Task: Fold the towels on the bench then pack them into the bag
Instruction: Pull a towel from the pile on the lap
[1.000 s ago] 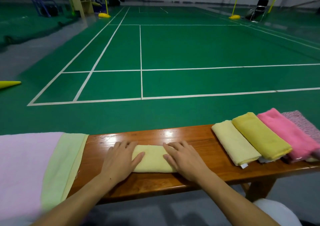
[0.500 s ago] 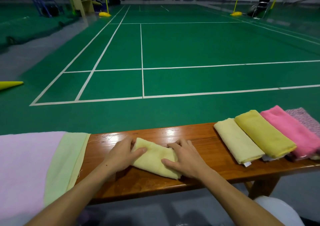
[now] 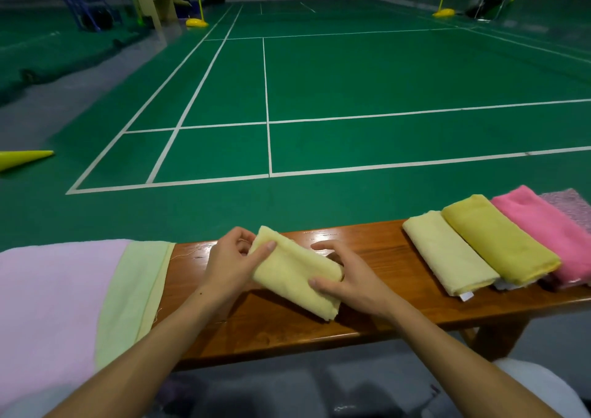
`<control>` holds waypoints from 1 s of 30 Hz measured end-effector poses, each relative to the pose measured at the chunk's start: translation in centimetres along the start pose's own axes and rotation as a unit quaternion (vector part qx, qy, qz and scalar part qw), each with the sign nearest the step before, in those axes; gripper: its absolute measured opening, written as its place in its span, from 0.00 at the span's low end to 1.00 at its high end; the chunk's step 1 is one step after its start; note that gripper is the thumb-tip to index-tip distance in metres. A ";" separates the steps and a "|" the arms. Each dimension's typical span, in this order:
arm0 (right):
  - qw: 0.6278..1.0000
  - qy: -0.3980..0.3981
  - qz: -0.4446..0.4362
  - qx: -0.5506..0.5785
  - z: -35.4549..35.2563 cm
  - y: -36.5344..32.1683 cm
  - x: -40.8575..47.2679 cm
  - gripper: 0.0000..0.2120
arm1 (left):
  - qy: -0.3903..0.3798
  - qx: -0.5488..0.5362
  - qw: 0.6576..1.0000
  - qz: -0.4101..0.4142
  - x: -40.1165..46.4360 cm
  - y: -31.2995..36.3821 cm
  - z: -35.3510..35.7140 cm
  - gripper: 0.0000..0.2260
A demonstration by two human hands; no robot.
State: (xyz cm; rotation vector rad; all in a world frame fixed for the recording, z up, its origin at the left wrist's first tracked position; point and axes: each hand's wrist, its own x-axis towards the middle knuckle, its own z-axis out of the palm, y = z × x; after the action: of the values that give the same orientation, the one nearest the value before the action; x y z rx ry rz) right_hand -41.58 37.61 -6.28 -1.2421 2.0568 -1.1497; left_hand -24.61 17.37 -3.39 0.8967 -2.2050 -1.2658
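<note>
**Ana:** Head view first: what have the hands got?

**Ben:** Both are on the folded pale yellow towel (image 3: 295, 273). The left hand (image 3: 235, 264) pinches its far left corner between thumb and fingers; the right hand (image 3: 348, 278) is curled round its right end, thumb on top. The towel sits tilted, its far corner raised off the wooden tabletop (image 3: 367, 248), its near edge low, close to the wood.

**Ana:** And the others?

**Ben:** Four folded ones lie in a row at the right end: a cream towel (image 3: 447, 254), a mustard towel (image 3: 499, 238), a pink towel (image 3: 543, 232) and a speckled mauve one (image 3: 569, 203) at the frame's edge. On the left, an unfolded lilac towel (image 3: 51, 305) lies over a light green towel (image 3: 137, 289). No bag is in view.

**Ana:** What might go wrong?

**Ben:** The fold could spring open, I think. Only a corner and one end are held, so the layers in between hang loose; carried at this tilt, they may slide apart. Setting it beside the cream towel could also nudge that row, which overlaps and runs to the tabletop's front edge.
</note>
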 end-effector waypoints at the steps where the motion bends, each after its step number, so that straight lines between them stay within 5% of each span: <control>1: 1.000 0.005 -0.002 0.002 -0.3 0.0 -0.4 0.30 | 0.001 -0.012 1.000 -0.009 0.0 0.2 0.4 0.15; 6: 0.998 0.056 0.001 -0.014 -1.9 0.5 -2.4 0.29 | -0.028 -0.094 0.995 -0.016 -0.2 1.0 3.0 0.16; 13: 0.982 0.175 -0.054 -0.040 -6.3 1.7 -5.8 0.17 | -0.050 -0.048 0.995 0.065 1.4 4.8 7.9 0.16; 23: 0.926 0.356 0.066 -0.104 -13.9 4.4 -9.4 0.11 | -0.131 -0.012 0.973 0.189 8.8 14.4 21.9 0.06; 30: 0.882 0.369 0.179 -0.233 -15.7 6.2 -9.3 0.16 | -0.173 0.090 0.960 0.203 11.6 15.3 28.9 0.01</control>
State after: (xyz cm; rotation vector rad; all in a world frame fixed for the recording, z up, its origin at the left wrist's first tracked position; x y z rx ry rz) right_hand -51.70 53.83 -3.35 -0.5542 3.1127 -1.0744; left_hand -56.23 31.65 -3.30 0.2615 -2.6342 -1.0953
